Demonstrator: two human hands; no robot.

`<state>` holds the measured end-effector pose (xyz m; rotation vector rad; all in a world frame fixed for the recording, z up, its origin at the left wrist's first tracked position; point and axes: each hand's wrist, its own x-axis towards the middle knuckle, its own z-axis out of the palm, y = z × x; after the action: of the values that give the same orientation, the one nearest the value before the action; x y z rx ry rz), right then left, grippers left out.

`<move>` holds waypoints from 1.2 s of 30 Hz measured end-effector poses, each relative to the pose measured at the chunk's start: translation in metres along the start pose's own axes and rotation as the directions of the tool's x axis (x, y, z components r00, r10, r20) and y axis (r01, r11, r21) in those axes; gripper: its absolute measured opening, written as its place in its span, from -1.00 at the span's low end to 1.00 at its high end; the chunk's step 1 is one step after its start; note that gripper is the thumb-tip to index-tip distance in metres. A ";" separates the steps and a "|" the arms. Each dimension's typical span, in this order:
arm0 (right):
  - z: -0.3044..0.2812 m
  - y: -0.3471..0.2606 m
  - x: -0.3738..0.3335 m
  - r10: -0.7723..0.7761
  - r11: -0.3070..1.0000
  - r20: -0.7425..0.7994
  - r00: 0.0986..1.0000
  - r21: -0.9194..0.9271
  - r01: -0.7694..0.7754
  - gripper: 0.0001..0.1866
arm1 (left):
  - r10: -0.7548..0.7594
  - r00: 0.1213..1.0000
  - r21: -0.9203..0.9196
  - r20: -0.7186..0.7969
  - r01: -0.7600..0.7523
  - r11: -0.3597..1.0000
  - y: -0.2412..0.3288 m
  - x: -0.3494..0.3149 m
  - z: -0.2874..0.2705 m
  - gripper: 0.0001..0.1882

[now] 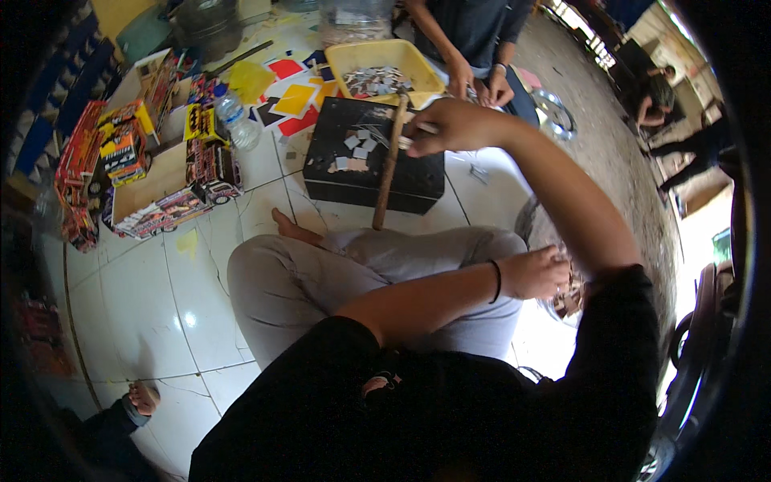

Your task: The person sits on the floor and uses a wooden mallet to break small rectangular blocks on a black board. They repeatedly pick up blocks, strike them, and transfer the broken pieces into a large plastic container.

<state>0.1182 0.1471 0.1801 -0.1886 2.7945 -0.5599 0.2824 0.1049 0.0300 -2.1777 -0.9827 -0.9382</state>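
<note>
My right hand (462,127) is over the right side of a black box (373,189), its fingers closed on a small pale piece (428,127). Right beside those fingers, a hammer with a wooden handle (387,181) lies across the box, its handle end past the near edge. Small light-grey square pieces (353,143) are scattered on the box top. My left hand (536,273), a dark band at its wrist, reaches across my lap to the right. Its fingers are curled by a container of small brown pieces (572,299); what they hold, if anything, is hidden.
Beyond the box stands a yellow basin (385,56) of small pieces, near another person's hands (482,87). Toy wooden trucks (165,193) and a plastic bottle (237,120) stand left. Coloured sheets (295,100) lie behind. Someone's foot (144,398) is at lower left.
</note>
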 end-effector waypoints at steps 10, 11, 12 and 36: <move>0.085 0.054 0.166 0.152 0.936 0.011 0.988 -0.323 -0.140 -0.51 | -0.026 0.988 -0.305 0.151 0.072 0.950 -0.003 -0.018 -0.011 -0.88; 0.087 0.056 0.167 0.148 0.939 0.025 0.989 -0.317 -0.132 -0.51 | -0.030 0.989 -0.322 0.148 0.077 0.944 -0.004 -0.019 -0.010 -0.88; 0.086 0.058 0.167 0.140 0.941 0.026 0.990 -0.315 -0.125 -0.51 | -0.035 0.989 -0.337 0.147 0.083 0.938 -0.005 -0.019 -0.009 -0.87; 0.046 -0.054 -0.259 0.240 0.968 -0.901 0.360 0.193 -0.163 -0.82 | -0.027 1.000 -0.319 -0.012 0.022 0.947 -0.003 -0.003 0.009 -0.82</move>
<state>0.3817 0.1284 0.2254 0.7574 3.7641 -0.9118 0.2815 0.1121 0.0236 -2.4216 -0.9024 -1.1952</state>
